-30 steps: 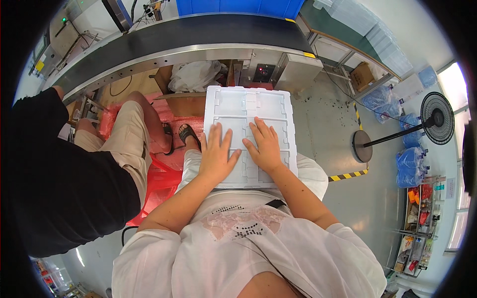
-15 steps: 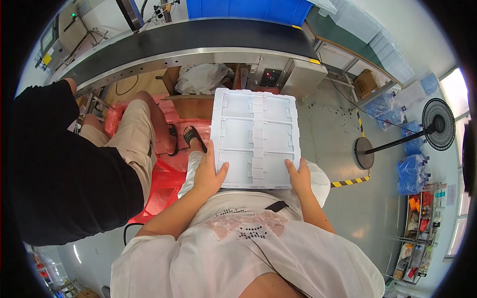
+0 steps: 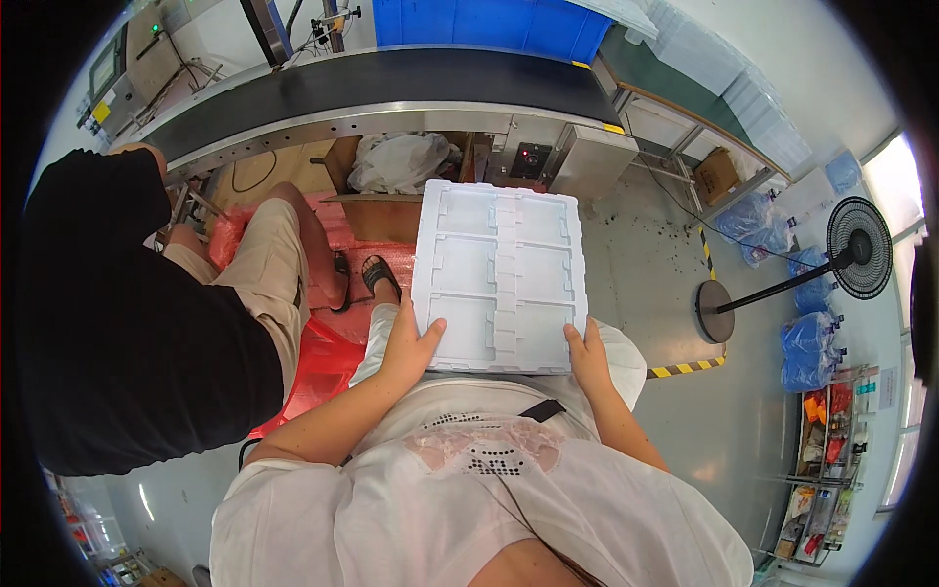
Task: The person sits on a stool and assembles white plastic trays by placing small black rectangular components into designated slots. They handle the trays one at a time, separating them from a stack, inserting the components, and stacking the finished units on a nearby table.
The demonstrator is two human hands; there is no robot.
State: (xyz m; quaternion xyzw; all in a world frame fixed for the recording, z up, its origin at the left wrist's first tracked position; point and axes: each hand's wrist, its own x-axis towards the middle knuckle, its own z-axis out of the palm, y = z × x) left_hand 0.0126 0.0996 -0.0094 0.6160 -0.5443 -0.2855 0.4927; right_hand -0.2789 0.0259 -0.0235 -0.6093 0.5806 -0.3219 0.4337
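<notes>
A white plastic tray [image 3: 463, 264] with several shallow rectangular compartments rests at my lap, its long sides running away from me. My left hand [image 3: 411, 342] grips its near left edge, thumb on top and fingers curled beneath. On the opposite edge my right hand [image 3: 587, 354] holds it the same way, with the thumb over the rim. The compartments in view look bare. Fingertips under the tray are hidden, and I cannot tell whether more trays lie below it.
A black conveyor belt [image 3: 411, 83] crosses ahead, with a blue bin [image 3: 494, 24] behind it. A person in a black top [image 3: 147, 333] sits close on my left. To the right stand a black fan [image 3: 859, 248], wrapped water bottles [image 3: 810, 338] and a shelf [image 3: 822, 479].
The tray and both hands hold nearly the same place and grip. The whole view has shifted slightly, and the person on the left has leaned or moved an arm a little.
</notes>
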